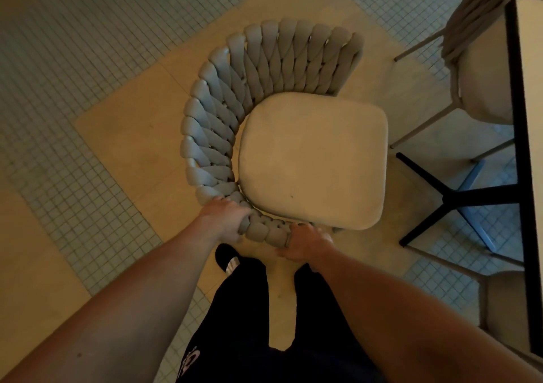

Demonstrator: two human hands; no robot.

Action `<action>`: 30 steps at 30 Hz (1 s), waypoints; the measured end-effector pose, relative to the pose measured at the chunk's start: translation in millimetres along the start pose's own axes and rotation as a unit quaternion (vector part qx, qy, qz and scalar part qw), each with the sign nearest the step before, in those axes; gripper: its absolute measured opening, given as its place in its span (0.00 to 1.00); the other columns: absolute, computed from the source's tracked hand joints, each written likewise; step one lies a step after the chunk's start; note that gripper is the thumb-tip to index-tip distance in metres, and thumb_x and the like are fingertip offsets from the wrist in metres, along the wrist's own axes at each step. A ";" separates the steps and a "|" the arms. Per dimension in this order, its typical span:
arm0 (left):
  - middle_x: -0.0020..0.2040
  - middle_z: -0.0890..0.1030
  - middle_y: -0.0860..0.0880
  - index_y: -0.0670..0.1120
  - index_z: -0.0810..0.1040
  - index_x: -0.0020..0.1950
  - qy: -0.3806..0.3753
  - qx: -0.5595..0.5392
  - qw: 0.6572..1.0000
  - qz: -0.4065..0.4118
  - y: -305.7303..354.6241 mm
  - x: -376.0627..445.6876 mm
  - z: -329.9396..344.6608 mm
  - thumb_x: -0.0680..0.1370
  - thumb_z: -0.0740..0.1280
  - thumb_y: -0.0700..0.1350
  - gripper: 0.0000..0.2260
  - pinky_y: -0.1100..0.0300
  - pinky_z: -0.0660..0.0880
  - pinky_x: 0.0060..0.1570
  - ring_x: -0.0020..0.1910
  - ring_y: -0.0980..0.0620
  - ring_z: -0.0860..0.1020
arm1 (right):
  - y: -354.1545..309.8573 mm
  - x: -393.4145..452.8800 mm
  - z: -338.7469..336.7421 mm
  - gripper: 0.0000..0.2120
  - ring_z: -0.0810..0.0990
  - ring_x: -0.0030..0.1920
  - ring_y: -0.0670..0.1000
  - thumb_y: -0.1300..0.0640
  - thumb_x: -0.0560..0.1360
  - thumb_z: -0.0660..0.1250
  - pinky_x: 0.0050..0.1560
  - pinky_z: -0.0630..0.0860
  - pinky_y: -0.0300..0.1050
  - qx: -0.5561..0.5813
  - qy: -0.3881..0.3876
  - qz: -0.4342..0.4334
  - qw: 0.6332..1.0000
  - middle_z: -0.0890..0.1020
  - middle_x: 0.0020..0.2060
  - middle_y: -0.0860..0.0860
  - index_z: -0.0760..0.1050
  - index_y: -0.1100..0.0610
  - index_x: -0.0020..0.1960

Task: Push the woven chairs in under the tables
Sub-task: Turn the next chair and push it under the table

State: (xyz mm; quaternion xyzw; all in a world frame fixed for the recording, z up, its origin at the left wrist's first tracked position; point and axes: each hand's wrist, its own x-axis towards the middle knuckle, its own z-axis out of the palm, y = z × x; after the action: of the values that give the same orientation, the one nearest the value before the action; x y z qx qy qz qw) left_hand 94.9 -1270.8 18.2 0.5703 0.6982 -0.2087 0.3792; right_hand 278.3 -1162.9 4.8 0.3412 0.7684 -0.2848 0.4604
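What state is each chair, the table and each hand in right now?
Woven chair: out on the floor, clear of the table, seat empty.
Second chair: seat partly under the table.
Third chair: partly under the table edge.
Table: top bare where visible.
Left hand: grips the woven backrest.
Right hand: grips the backrest end.

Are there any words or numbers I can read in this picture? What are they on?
No text here can be read.
Dark trousers: a pale printed mark near the bottom edge, cut off and too blurred to read.
Black shoe: only white stripes, no letters.
Woven chair, table, floor tiles: no writing on them.
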 end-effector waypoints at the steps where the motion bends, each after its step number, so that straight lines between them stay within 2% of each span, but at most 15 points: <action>1: 0.54 0.80 0.49 0.55 0.75 0.63 0.005 -0.044 0.999 0.009 -4.0 -2.8 -3.4 0.74 0.70 0.56 0.19 0.49 0.74 0.56 0.56 0.45 0.77 | -1.4 0.2 -3.6 0.47 0.69 0.72 0.62 0.26 0.67 0.70 0.67 0.72 0.62 -0.010 -0.004 -0.001 1.000 0.72 0.71 0.56 0.63 0.51 0.76; 4: 0.64 0.77 0.46 0.54 0.68 0.76 0.021 -0.095 0.995 0.000 -16.8 -13.9 -18.6 0.77 0.66 0.61 0.29 0.49 0.73 0.60 0.65 0.45 0.72 | -12.6 -5.1 -21.7 0.46 0.67 0.72 0.63 0.26 0.67 0.70 0.67 0.71 0.62 -0.011 0.007 -0.004 1.000 0.72 0.71 0.56 0.62 0.50 0.76; 7: 0.72 0.73 0.46 0.52 0.64 0.79 0.069 -0.095 0.993 -0.015 -34.2 -24.2 -31.5 0.81 0.61 0.60 0.28 0.49 0.70 0.66 0.71 0.46 0.68 | -33.1 -9.2 -40.4 0.48 0.67 0.72 0.63 0.24 0.66 0.67 0.66 0.72 0.65 0.017 0.014 -0.007 1.000 0.71 0.70 0.56 0.61 0.50 0.77; 12: 0.76 0.69 0.48 0.51 0.63 0.80 0.129 -0.094 0.987 -0.021 -66.9 -44.2 -42.4 0.81 0.60 0.62 0.29 0.49 0.65 0.71 0.74 0.46 0.65 | -72.5 -13.5 -50.7 0.48 0.65 0.73 0.64 0.23 0.67 0.66 0.69 0.66 0.69 0.031 0.042 -0.009 0.999 0.70 0.72 0.57 0.61 0.51 0.77; 19: 0.80 0.62 0.48 0.53 0.56 0.81 0.121 -0.095 0.986 -0.056 -126.7 -81.9 -37.4 0.81 0.58 0.65 0.32 0.46 0.63 0.73 0.77 0.45 0.61 | -124.1 -26.4 -56.5 0.46 0.65 0.74 0.65 0.25 0.71 0.65 0.70 0.63 0.70 -0.002 0.074 -0.015 0.997 0.68 0.74 0.58 0.59 0.51 0.79; 26: 0.79 0.63 0.46 0.54 0.55 0.82 0.125 -0.093 0.983 -0.094 -177.6 -105.8 -41.8 0.81 0.57 0.66 0.33 0.45 0.63 0.73 0.76 0.43 0.61 | -171.3 -29.3 -61.4 0.46 0.65 0.74 0.63 0.26 0.70 0.67 0.71 0.62 0.69 0.013 0.088 -0.019 0.996 0.69 0.73 0.57 0.60 0.52 0.78; 30: 0.80 0.61 0.45 0.54 0.55 0.82 0.127 -0.098 0.982 -0.105 -201.8 -111.8 -47.2 0.81 0.58 0.66 0.33 0.45 0.61 0.74 0.77 0.43 0.60 | -191.7 -17.3 -70.9 0.49 0.64 0.75 0.63 0.24 0.68 0.67 0.71 0.63 0.68 0.022 0.088 -0.021 0.996 0.69 0.74 0.56 0.58 0.50 0.79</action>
State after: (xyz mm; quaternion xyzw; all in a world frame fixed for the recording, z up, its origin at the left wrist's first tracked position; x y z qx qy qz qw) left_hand -104.6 -1360.9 105.1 0.4757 0.8136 -0.1044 0.3176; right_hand 97.1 -1230.0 73.4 0.3589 0.8064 -0.2799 0.3776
